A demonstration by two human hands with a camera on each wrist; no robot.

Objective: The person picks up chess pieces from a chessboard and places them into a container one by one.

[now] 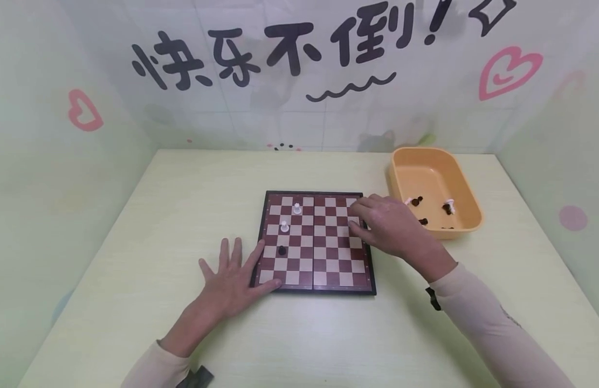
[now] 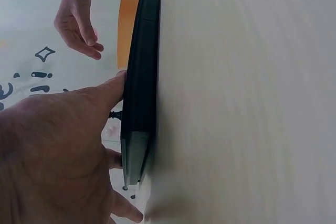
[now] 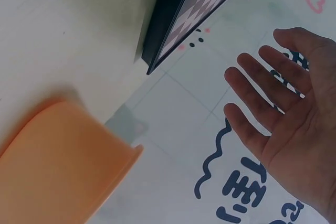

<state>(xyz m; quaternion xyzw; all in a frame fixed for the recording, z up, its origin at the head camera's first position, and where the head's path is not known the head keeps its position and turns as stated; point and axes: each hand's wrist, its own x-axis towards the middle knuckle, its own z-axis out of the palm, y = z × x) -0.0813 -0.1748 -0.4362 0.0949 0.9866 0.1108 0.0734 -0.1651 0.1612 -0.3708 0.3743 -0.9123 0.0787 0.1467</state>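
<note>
A chessboard point(image 1: 330, 253) with brown and cream squares lies flat on the table. On its left half stand two white chess pieces, one point(image 1: 297, 209) farther back and another point(image 1: 284, 227) nearer, plus a black chess piece point(image 1: 282, 250). My left hand point(image 1: 228, 288) is spread at the near left corner; its thumb rests on the board's rim and its index finger touches the left edge. In the left wrist view the board's dark side point(image 2: 139, 77) shows. Over the board's right edge hovers my right hand point(image 1: 386, 223), its fingers point(image 3: 252, 95) loosely bent and holding nothing.
An orange box point(image 1: 432, 161) stands at the back right, beyond my right hand. Several black and white chess pieces point(image 1: 448, 207) lie inside it. Behind the table point(image 1: 207, 183) rises a wall point(image 1: 280, 129) with dark writing and pink hearts.
</note>
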